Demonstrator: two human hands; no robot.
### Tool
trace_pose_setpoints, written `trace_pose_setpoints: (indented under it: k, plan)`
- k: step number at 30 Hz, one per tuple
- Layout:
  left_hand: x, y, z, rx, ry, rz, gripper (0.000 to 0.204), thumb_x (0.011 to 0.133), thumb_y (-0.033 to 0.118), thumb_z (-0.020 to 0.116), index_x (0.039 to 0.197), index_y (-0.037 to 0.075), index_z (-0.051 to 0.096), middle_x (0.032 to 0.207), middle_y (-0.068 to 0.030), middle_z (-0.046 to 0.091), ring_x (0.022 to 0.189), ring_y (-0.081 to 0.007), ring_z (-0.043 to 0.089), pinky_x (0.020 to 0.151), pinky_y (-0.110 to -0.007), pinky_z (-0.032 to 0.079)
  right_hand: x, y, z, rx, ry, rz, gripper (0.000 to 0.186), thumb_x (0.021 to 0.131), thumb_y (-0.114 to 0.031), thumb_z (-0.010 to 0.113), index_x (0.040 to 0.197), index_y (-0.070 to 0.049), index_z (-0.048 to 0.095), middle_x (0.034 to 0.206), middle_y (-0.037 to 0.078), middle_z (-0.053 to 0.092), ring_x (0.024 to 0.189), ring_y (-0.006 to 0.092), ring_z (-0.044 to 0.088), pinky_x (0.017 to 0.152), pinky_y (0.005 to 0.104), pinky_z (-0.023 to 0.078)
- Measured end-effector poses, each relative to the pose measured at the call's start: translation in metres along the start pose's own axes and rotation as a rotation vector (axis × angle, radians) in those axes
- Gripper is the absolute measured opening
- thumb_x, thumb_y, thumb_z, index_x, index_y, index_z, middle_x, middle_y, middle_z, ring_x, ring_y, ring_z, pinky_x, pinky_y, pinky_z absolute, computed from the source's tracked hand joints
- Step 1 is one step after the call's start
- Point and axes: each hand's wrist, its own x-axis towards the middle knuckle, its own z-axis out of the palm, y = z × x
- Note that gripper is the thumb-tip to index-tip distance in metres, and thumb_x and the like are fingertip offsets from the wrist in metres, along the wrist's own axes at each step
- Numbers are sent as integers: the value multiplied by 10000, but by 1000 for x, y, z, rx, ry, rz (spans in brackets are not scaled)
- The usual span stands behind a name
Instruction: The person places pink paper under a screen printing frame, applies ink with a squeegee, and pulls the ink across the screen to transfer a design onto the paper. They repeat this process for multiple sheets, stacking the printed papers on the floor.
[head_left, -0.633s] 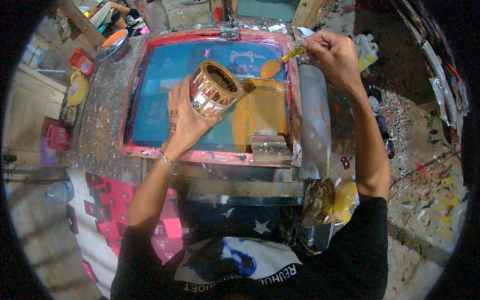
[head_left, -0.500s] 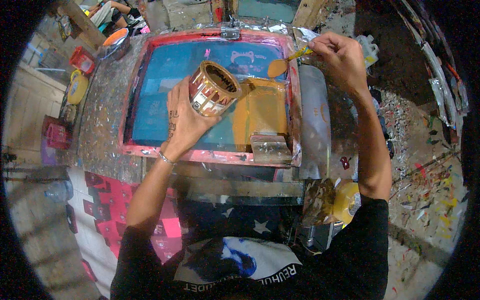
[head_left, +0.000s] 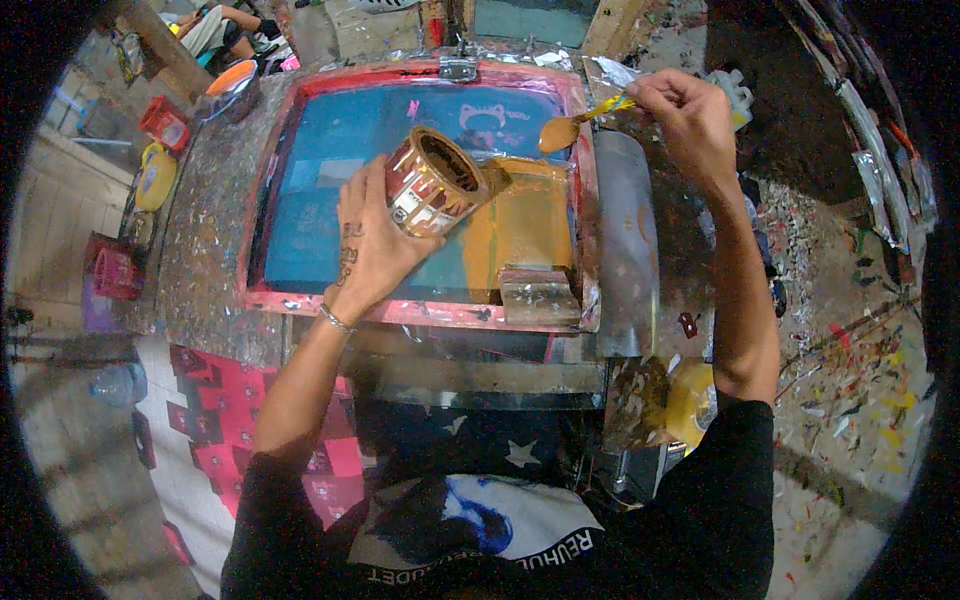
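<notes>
Fingers of the left hand (head_left: 372,250) grip a tilted tin (head_left: 432,182); right-hand fingers (head_left: 668,100) pinch a spoon (head_left: 570,126) over the screen frame (head_left: 420,310).

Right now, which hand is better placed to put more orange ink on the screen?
Right. The right hand holds the loaded spoon just above the screen; the left hand is busy tilting the can.

My right hand (head_left: 690,118) sits a little lower and further right than it did a moment ago, so the spoon (head_left: 565,130) with its orange load is now slightly further from the can (head_left: 432,182). My left hand (head_left: 372,248) tips the can a touch more upright, its open mouth turned a bit more toward the spoon.
</notes>
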Motion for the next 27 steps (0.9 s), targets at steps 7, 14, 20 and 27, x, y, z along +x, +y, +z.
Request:
trace_pose_setpoints:
  k: [7,14,20,27]
  plan:
    - [9,23,21,64,19,31,1091,534,208,968,1447,-38,421,1328,-232,548,1225,-422,511,1065,-506,415,14,27,-14,376,111,168,213,956,-143,734,1007,64,735,792,54,711,675,98,646,651,245,528]
    - [30,46,37,-120,25,107,1063,578,213,946,1457,-21,397,1349,-222,519,1235,-417,495,1065,-509,409,25,0,13,283,-71,61,291,963,-243,705,1022,37,759,761,56,710,672,117,649,648,270,528]
    - [52,62,52,-444,73,81,1161,545,224,1001,1492,-19,375,1392,-208,531,1303,-363,521,1129,-465,429,29,-9,4,203,-92,-277,413,974,-307,684,1258,-9,708,1043,135,761,1006,215,709,911,358,556]
    - [74,119,72,-879,138,-52,1116,571,170,1002,1487,-32,397,1389,-163,556,1286,-291,560,1121,-414,449,-68,15,42,621,-161,-48,1002,730,-160,928,1547,8,374,1478,147,539,1357,226,519,1155,395,416]
